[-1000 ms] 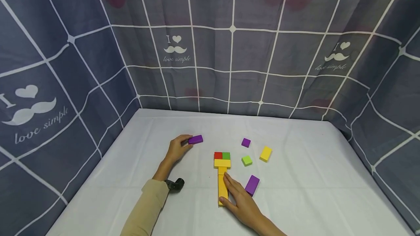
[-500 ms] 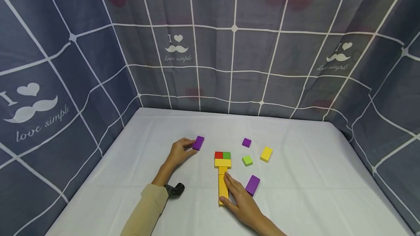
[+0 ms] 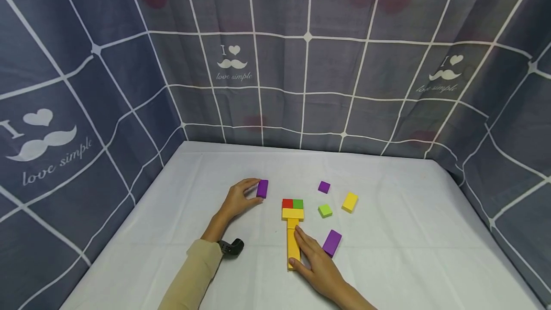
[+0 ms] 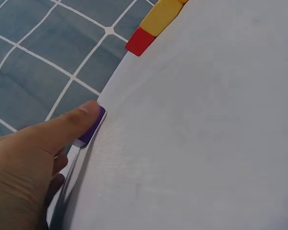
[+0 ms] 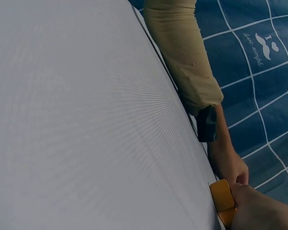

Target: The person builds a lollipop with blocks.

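Observation:
In the head view my left hand (image 3: 236, 201) pinches a purple block (image 3: 262, 189) by its two short ends, left of the block layout. The left wrist view shows the thumb (image 4: 86, 111) on that block. My right hand (image 3: 318, 268) rests against a long yellow block (image 3: 292, 244), its fingers straight along the right side and the thumb at the near end. Above it come a small yellow block (image 3: 292, 224), a yellow crosswise block (image 3: 292, 214), then a red block (image 3: 287, 203) beside a green block (image 3: 298, 203).
Right of the layout lie a small purple block (image 3: 324, 187), a light green block (image 3: 325, 211), a yellow block (image 3: 350, 202) and a larger purple block (image 3: 332, 243) close to my right hand. The white-covered table (image 3: 396, 233) is bordered by a checked curtain (image 3: 327, 71).
The purple block in my left hand has turned from crosswise to roughly upright in the head view and shifted slightly right. My right hand stays put.

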Demonstrator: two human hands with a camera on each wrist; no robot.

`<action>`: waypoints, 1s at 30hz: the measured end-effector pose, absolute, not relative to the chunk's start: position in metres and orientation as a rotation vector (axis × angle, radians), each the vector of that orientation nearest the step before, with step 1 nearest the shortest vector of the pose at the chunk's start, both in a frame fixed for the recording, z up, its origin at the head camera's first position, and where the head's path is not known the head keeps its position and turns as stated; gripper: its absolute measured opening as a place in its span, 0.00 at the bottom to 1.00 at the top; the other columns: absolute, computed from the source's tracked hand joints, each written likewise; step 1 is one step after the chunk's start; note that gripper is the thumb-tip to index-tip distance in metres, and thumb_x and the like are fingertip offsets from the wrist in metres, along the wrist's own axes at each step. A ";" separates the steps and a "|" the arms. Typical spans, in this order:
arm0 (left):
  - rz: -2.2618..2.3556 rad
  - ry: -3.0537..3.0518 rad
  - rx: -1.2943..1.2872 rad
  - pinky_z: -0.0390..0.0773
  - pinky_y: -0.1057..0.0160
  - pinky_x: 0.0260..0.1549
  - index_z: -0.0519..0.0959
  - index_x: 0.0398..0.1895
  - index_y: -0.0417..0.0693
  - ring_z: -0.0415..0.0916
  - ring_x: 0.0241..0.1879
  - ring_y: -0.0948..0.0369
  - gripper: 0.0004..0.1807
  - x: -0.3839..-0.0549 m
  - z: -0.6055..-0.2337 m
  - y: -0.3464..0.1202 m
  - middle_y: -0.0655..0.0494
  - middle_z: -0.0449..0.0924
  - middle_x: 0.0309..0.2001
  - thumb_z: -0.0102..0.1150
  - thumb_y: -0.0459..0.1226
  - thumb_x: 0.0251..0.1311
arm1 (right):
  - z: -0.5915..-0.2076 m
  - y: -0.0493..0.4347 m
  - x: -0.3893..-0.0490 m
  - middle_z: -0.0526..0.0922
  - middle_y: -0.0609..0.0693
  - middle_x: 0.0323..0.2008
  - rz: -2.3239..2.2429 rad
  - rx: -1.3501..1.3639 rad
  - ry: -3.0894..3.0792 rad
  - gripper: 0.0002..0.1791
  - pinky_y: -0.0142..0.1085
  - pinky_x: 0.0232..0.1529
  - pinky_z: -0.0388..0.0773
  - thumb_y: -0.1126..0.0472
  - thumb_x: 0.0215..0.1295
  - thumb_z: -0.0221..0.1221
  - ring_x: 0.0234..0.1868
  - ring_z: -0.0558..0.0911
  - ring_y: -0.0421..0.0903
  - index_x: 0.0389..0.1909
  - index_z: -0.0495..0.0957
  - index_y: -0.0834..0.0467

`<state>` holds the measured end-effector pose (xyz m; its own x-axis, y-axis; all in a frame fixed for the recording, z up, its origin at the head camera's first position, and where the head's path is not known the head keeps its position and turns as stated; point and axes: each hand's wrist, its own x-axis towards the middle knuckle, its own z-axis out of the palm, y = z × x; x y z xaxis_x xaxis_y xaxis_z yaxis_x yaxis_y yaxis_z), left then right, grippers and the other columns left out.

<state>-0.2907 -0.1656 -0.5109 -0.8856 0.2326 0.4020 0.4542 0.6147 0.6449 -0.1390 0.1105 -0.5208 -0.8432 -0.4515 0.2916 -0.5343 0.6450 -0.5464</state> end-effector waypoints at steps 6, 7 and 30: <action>-1.153 -2.678 -0.583 0.64 0.56 0.59 0.69 0.62 0.44 0.63 0.62 0.51 0.40 -0.295 -0.510 -0.164 0.48 0.69 0.61 0.73 0.43 0.42 | -0.522 0.110 -0.138 0.54 0.43 0.70 1.000 0.829 -2.741 0.37 0.44 0.61 0.63 0.40 0.64 0.51 0.67 0.58 0.42 0.69 0.57 0.55; -1.155 -2.684 -0.586 0.64 0.55 0.59 0.69 0.62 0.44 0.63 0.61 0.51 0.39 -0.295 -0.509 -0.164 0.47 0.69 0.60 0.73 0.42 0.43 | -0.522 0.110 -0.138 0.54 0.43 0.70 0.999 0.830 -2.740 0.37 0.44 0.61 0.64 0.40 0.64 0.51 0.67 0.58 0.42 0.69 0.57 0.55; -1.131 -2.629 -0.703 0.67 0.54 0.57 0.77 0.54 0.46 0.69 0.56 0.55 0.36 -0.283 -0.511 -0.124 0.54 0.75 0.53 0.74 0.48 0.38 | -0.518 0.112 -0.138 0.55 0.45 0.69 0.971 0.834 -2.727 0.37 0.45 0.59 0.65 0.40 0.64 0.51 0.66 0.60 0.44 0.68 0.58 0.56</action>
<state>-0.2826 -0.1235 -0.5107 -0.8683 0.3475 0.3539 0.4960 0.5955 0.6319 -0.1384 0.1116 -0.5182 -0.8389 -0.4577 0.2946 -0.5409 0.6404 -0.5453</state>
